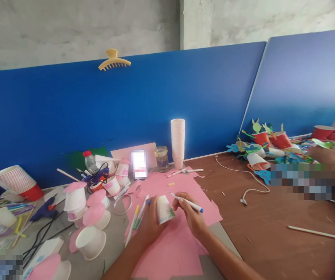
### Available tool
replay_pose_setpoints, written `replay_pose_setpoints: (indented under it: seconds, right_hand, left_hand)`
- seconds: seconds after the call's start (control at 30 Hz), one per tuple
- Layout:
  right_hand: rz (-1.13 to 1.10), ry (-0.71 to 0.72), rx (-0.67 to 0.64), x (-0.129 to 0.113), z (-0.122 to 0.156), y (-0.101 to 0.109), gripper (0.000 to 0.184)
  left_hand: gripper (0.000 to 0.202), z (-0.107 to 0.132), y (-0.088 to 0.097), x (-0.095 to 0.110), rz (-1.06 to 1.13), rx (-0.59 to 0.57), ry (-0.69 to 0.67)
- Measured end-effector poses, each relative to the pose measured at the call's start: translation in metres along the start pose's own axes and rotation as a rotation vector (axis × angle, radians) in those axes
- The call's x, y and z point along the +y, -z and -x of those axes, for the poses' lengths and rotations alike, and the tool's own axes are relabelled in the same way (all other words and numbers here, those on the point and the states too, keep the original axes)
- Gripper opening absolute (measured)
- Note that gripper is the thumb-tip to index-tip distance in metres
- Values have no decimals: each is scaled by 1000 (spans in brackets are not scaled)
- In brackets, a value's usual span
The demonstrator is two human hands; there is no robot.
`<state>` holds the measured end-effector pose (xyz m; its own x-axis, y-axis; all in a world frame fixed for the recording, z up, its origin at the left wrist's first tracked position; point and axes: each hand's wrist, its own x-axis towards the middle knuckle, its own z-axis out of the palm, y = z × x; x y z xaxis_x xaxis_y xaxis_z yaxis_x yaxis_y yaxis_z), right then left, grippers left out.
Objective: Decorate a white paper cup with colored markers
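My left hand (pixel 149 217) is wrapped round a small white paper cup (pixel 164 208) that lies tilted on its side. Small dark and green marks show near the cup's lower edge. A small blue tip, perhaps a pen cap, sticks out by the left fingers. In my right hand (pixel 189 214) is a white marker pen (pixel 191 203) with a blue end, its point just right of the cup and apart from it. Both hands are over pink paper (pixel 179 249). Green-ended and yellow-ended marker pens (pixel 135 221) lie left of my left hand.
Pink-topped paper cups (pixel 75 198) crowd the left, with a blue glue gun (pixel 44 210) and dark cables. A tall stack of white cups (pixel 178 144) stands by the blue partition (pixel 155 97). A white cable (pixel 251 173) crosses the brown table; another person's hand (pixel 326 153) is far right.
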<state>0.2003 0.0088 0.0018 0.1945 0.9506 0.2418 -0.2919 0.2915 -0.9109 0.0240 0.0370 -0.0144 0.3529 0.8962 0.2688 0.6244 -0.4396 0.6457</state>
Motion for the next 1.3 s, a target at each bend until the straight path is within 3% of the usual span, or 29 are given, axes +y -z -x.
replay_pose_setpoints:
  seconds: [0.17,0.37,0.6,0.77,0.93,1.17,1.3]
  right_hand:
    - [45,44,-79,14,0,2,35]
    - [137,64,-27,23,5,7,35]
    - [329,199,-96,20,17,5,31]
    - [401,283,-68,17,23,5,30]
    - [365,232,-14,16,23,5,26]
    - [223,152,-45,18,16,8,29]
    - [264,169,-56,17,17,9,32]
  left_hand:
    - [59,0,-2,-1,-19,22,-21]
    - [62,2,-5,-4,-33,45,-42]
    - [66,3,-8,-8,-50,48,-38]
    - [65,2,-7,-6,-37,-10,-26]
    - [72,2,-8,-6,-20,-5,-19]
    - [69,1,-5,1,-28,3,-35]
    - [68,2,-5,2,-28,11,-26]
